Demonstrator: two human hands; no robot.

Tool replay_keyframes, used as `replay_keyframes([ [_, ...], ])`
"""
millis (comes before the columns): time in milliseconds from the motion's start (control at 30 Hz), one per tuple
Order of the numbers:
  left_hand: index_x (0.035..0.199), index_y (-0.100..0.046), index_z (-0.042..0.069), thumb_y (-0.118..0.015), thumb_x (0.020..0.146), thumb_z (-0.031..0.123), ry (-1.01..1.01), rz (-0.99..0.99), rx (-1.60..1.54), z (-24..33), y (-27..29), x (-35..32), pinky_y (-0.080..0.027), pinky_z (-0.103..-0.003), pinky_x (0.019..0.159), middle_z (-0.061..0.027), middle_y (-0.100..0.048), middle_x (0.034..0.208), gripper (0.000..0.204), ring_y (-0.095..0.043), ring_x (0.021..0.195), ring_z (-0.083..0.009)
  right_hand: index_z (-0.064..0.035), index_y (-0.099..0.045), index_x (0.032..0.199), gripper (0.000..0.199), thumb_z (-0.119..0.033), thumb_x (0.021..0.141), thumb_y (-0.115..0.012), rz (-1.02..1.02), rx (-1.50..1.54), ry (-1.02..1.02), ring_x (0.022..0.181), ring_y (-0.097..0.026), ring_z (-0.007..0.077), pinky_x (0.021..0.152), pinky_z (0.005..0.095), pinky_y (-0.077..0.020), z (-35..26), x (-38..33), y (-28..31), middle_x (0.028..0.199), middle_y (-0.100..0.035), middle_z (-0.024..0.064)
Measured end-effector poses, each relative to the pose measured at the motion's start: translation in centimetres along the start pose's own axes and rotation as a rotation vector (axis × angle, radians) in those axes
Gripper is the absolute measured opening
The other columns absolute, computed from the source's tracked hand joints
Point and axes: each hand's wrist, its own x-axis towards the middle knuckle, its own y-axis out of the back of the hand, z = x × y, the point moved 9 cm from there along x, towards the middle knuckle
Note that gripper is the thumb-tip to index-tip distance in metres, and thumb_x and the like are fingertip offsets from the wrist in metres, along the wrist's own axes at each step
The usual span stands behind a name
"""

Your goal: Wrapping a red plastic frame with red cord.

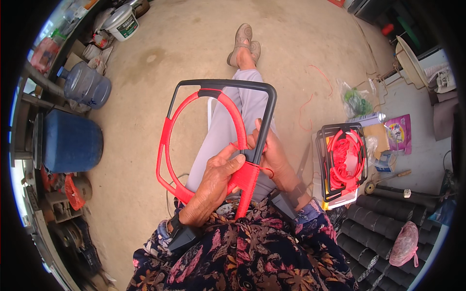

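A black frame [223, 83] with rounded corners lies across my lap, its left side and lower part wound in red cord. Inside it sits an oval ring [236, 114], also wrapped in red apart from a dark stretch at its top. My left hand [216, 177] is closed on the frame near the ring's lower right, thumb and fingers pressed beside the red-wound corner [246, 179]. My right hand [273, 148] grips the bare black side bar from the right, index finger raised along it. A short loop of red cord [266, 170] hangs near my right palm; its ends are hidden.
To my right, a stack of similar black frames [318, 145] holds red rings and tangled cord. Beyond lie a spray can [367, 119] and a purple packet [399, 134]. A blue drum [73, 140] and a water bottle [87, 85] stand left. Loose red thread [306, 109] trails on the floor.
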Motion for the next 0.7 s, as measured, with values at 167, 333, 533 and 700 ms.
replay_keyframes([
  [167,0.128,-0.044,-0.001,-0.056,0.092,0.013,0.012,0.034,-0.036,0.3,0.0,-0.3,-0.034,-0.020,0.036,-0.0031,-0.062,0.074,0.041,-0.051,0.048,-0.0055,-0.0152,-0.028,0.057,0.050,-0.040,0.096,-0.044,-0.014,0.080,-0.035,0.044,-0.031,0.0090,0.038,0.0232,-0.0220,0.0,-0.7,-0.4,0.050,-0.031,-0.0016],
  [333,0.122,-0.050,0.000,-0.059,0.091,0.012,-0.014,0.065,-0.045,0.2,0.4,-0.4,-0.034,-0.020,0.034,-0.0049,-0.064,0.076,0.034,-0.052,0.047,-0.0061,-0.0143,-0.033,0.057,0.048,-0.038,0.097,-0.045,0.107,0.050,-0.039,0.040,-0.030,0.0075,0.039,0.0213,-0.0246,0.0,-1.4,0.2,0.050,-0.033,-0.0028],
  [533,0.103,-0.057,0.002,-0.055,0.093,0.014,-0.057,0.103,-0.051,0.3,0.9,-0.6,-0.038,-0.018,0.035,-0.0059,-0.065,0.078,0.015,-0.057,0.050,-0.0070,-0.0155,-0.037,0.059,0.045,-0.038,0.097,-0.046,0.160,0.030,-0.049,0.040,-0.030,0.0063,0.040,0.0212,-0.0253,0.6,-1.6,0.7,0.049,-0.030,-0.0059],
  [700,0.097,-0.057,0.002,-0.060,0.090,0.014,-0.035,0.105,-0.068,0.0,1.1,-0.4,-0.033,-0.019,0.034,-0.0038,-0.063,0.072,0.014,-0.050,0.045,-0.0056,-0.0154,-0.035,0.057,0.047,-0.040,0.095,-0.048,0.179,-0.025,-0.035,0.042,-0.030,0.0066,0.041,0.0220,-0.0264,0.7,-1.4,1.1,0.049,-0.030,-0.0053],
])
